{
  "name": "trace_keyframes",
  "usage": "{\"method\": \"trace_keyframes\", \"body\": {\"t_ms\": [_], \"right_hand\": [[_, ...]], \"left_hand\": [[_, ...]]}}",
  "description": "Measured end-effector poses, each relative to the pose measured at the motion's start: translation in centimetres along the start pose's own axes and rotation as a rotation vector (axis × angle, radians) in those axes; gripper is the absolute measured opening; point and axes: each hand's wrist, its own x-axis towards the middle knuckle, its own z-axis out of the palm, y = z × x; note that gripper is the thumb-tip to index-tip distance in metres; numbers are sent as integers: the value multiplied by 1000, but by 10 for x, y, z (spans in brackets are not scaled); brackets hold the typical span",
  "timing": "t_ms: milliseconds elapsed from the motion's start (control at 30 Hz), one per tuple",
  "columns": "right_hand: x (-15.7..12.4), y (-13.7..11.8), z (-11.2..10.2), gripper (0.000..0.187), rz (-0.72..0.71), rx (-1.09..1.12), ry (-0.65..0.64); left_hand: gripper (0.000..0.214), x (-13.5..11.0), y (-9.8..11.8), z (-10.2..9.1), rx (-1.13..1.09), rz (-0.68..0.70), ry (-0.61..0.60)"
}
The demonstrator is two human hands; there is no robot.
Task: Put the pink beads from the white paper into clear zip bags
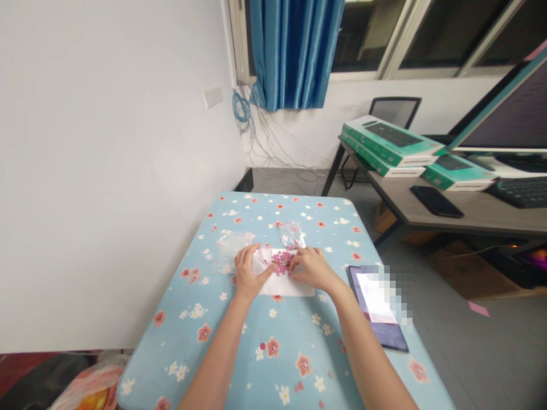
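Left hand (250, 274) and right hand (313, 267) meet over a sheet of white paper (290, 288) on the flowered blue tabletop (183, 336). Farthest left is a bare white wall (111, 142), with a plastic bag (96, 387) low down at its foot. On the tabletop, a flat clear bag (229, 246) lies just beyond the left hand. That hand rests at the left part of the paper with its thumb spread away from its fingers; whether it grips anything there I cannot tell. Pink beads (282, 264) sit in a loose heap on the paper, between the hands. Another clear bag (292, 233) lies just past the heap, with a few beads near its lower edge. The right hand reaches in from the right with bent fingers, their tips among the beads; whether they pinch one cannot be told. Behind the tabletop hangs a blue curtain (294, 57), with cables (242, 111) at its left. Near the tabletop's right edge lies a phone or tablet (376, 307), its screen lit. Farther right, a desk (482, 210) bears green boxes (391, 142), a black phone (436, 201) and a keyboard (527, 192).
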Motion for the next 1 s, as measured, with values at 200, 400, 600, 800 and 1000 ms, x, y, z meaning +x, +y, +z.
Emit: {"method": "trace_keyframes", "body": {"t_ms": [200,400,600,800,1000], "right_hand": [[3,0,7,3,-20,-32,10],[3,-1,4,6,5,14,11],[2,0,-7,13,28,197,158],[5,-12,-16,16,-44,398,346],[6,-31,-14,17,-66,411,363]], "left_hand": [[52,0,0,1,12,4,-2],[53,0,0,1,27,8,-14],[53,0,2,0,42,17,-30],[54,1,6,-2,62,79,-48],[58,0,7,-1,85,122,-54]]}}
